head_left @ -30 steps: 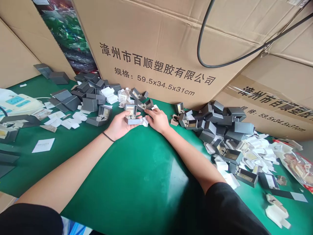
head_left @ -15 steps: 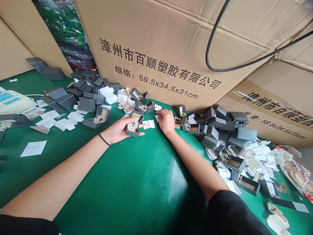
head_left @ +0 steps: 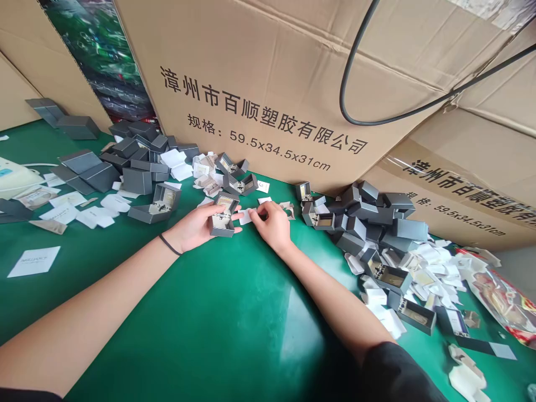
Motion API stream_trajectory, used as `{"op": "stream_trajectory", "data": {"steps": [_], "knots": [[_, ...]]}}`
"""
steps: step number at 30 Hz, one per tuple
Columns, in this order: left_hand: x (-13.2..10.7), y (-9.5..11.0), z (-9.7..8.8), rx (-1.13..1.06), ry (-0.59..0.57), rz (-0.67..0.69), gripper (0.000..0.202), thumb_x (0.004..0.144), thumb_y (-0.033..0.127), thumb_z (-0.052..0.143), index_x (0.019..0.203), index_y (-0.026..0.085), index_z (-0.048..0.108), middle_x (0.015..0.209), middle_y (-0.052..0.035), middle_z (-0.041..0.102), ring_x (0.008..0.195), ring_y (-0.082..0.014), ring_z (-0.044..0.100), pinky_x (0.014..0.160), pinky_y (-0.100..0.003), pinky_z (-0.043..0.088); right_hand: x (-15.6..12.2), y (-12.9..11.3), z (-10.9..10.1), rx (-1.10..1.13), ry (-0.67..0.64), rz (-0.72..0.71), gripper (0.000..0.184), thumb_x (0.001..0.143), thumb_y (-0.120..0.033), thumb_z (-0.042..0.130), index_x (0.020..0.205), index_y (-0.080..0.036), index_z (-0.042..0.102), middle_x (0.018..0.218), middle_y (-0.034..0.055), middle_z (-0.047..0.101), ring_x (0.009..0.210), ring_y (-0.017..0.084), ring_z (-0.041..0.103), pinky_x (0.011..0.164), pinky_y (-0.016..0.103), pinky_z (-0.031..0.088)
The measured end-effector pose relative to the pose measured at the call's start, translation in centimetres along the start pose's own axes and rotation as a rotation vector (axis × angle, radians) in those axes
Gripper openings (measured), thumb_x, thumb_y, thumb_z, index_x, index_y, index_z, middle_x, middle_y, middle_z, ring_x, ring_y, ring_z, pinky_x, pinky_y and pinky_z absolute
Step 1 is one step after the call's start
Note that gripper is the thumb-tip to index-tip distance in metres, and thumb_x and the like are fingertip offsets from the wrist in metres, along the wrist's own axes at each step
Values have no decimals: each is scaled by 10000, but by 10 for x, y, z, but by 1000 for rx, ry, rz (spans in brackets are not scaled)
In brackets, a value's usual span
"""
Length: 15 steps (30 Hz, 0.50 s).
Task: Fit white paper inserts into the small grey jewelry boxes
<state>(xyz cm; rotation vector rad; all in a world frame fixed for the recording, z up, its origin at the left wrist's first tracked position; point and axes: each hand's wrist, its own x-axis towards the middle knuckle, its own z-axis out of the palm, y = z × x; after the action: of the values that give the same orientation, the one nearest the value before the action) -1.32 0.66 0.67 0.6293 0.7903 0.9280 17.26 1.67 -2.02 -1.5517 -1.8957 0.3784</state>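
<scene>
My left hand (head_left: 193, 229) holds a small open grey box (head_left: 221, 218) just above the green table (head_left: 218, 312), fingers wrapped round its base. A black band sits on that wrist. Right beside it, my right hand (head_left: 272, 223) pinches a small white card (head_left: 247, 215) lying on the table next to the box. More open grey boxes (head_left: 237, 178) and white cards lie just behind both hands.
A heap of grey boxes (head_left: 125, 162) lies at the back left, another heap (head_left: 372, 218) with white cards at the right. Large cardboard cartons (head_left: 268, 84) wall the far edge. A black cable (head_left: 360, 117) loops over them. A plastic bag (head_left: 502, 290) lies far right.
My left hand drew the open box back toward me and tilted it. My right hand reached out to the right, then came back left onto the white card by the box.
</scene>
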Motion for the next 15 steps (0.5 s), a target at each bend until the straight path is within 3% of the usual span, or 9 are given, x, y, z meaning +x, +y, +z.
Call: {"op": "stream_trajectory", "data": {"steps": [3,6,12,15], "knots": [[-1,-1,2,36,19,34,271,833,183,566,1097,140,615,1258,-152,567,1193,-355,502,875,-555,510,2,2,-3,-91,-101,-48,189,790,-370,605,692,-216,556,814,-2,590,784,153,537,558,234,357],[-2,-1,4,27,43,54,270,831,168,565,1097,159,611,1240,-136,581,1189,-340,510,876,-560,507,0,6,-6,-144,-120,-78,119,798,-311,601,724,-218,587,881,18,592,843,173,536,587,250,392],[-3,1,9,-117,72,1,223,871,184,483,1040,137,621,1111,-129,648,1113,-289,566,900,-563,480,-3,12,-10,92,118,-234,176,893,-307,480,830,-204,607,922,51,594,873,170,541,694,277,461],[-3,-3,12,-163,10,-37,266,899,268,436,1037,147,628,1031,-103,675,1012,-274,609,874,-568,488,-4,9,-11,222,185,-365,209,914,-332,458,863,-201,612,898,60,610,836,165,553,694,289,472]]}}
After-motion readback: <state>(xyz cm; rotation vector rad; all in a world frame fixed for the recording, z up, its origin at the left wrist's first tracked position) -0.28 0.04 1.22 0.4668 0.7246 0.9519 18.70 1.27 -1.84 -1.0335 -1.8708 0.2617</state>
